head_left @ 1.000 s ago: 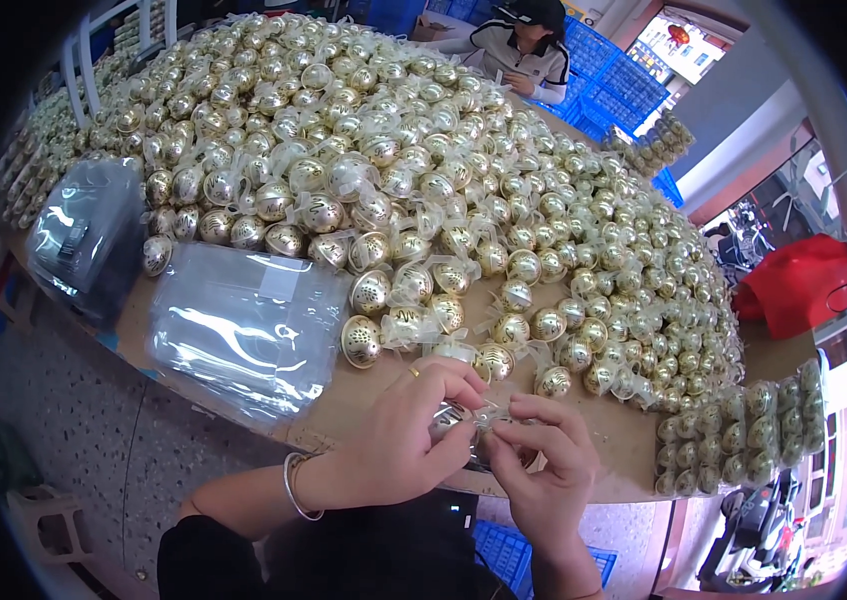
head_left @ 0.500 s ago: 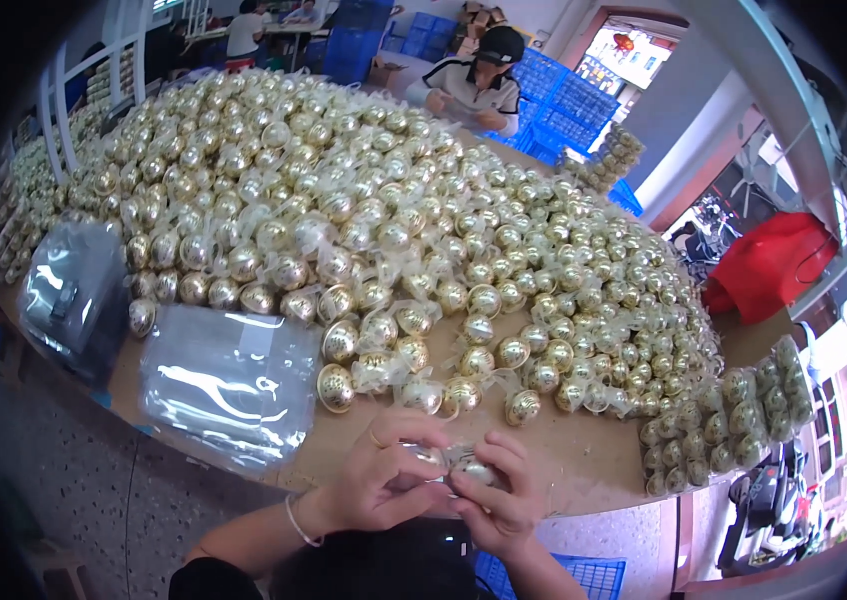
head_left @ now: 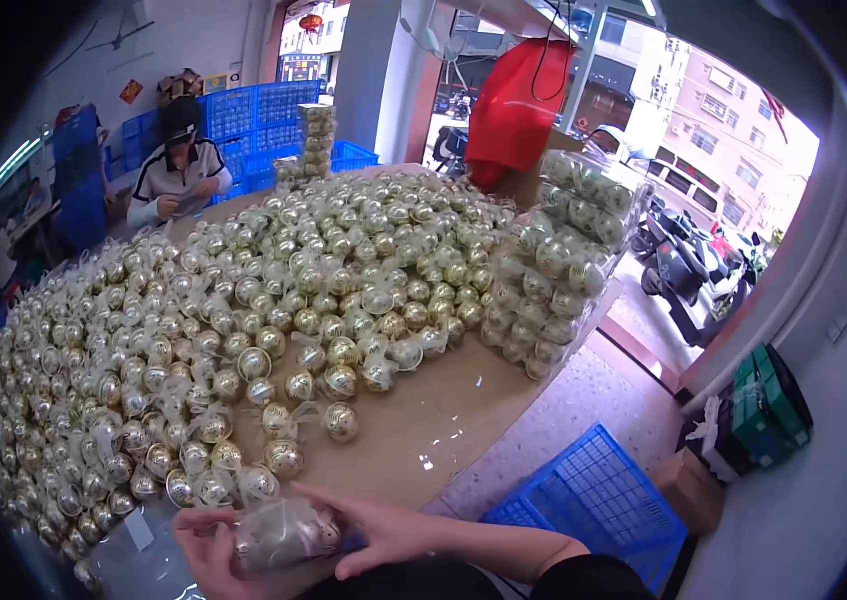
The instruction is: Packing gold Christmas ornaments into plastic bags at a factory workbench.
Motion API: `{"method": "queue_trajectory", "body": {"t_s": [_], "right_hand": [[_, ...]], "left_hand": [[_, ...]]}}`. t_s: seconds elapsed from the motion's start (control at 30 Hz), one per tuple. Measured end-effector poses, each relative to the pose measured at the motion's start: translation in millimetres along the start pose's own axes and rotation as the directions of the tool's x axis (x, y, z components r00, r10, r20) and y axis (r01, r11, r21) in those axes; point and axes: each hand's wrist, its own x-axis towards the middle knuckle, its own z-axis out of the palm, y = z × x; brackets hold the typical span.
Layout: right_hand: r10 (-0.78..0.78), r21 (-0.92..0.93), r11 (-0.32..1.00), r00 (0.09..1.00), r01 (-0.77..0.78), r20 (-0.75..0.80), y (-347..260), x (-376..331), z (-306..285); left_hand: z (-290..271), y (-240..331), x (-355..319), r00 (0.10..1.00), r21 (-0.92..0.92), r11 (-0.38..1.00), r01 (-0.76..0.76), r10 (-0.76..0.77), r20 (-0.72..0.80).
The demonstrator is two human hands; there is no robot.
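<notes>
Low in front of me, at the near table edge, I hold a transparent plastic pack of gold balls (head_left: 282,537) with both hands. My left hand (head_left: 208,552) has its fingers curled round the left end of the pack. At the right end is my right hand (head_left: 376,528), its fingers along the top and its thumb apart below. How firmly the right hand grips does not show. Just beyond the pack lie loose shiny gold balls (head_left: 284,458) with pale ribbons, the edge of a large heap. Flat transparent plastic bags (head_left: 129,560) lie beside my left hand.
Stacked trays of gold balls (head_left: 549,275) stand at the table's right edge, near a red bag-like cover (head_left: 519,115). On the floor right are a blue crate (head_left: 594,510), a cardboard box (head_left: 689,490) and a green box (head_left: 772,405). A person (head_left: 180,180) works across the table.
My view has swung to the right, bringing the doorway and blue crate further in. My hands, earlier pinching balls close together, are now apart at the two ends of a transparent pack.
</notes>
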Motion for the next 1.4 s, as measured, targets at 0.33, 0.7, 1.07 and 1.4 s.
{"method": "queue_trajectory", "body": {"t_s": [0.33,0.7,1.07,1.4], "right_hand": [[-0.724,-0.676,-0.53,0.688,-0.513,0.046,-168,-24,-214],[-0.412,-0.63,-0.65,0.893,-0.426,-0.179,-76,-24,-313],[-0.226,-0.511,0.807,0.954,0.297,0.197,-19,90,109],[0.269,-0.322,0.914,0.963,-0.249,0.021,16,168,204]], "left_hand": [[15,-27,8,0.969,-0.532,0.812,0.238,-0.165,0.182],[-48,-9,-22,0.976,-0.36,0.923,0.134,-0.187,-0.115],[-274,-10,-43,0.823,0.925,0.121,0.36,0.425,-0.376],[-222,-50,-32,0.803,0.842,0.181,0.508,0.253,-0.539]]}}
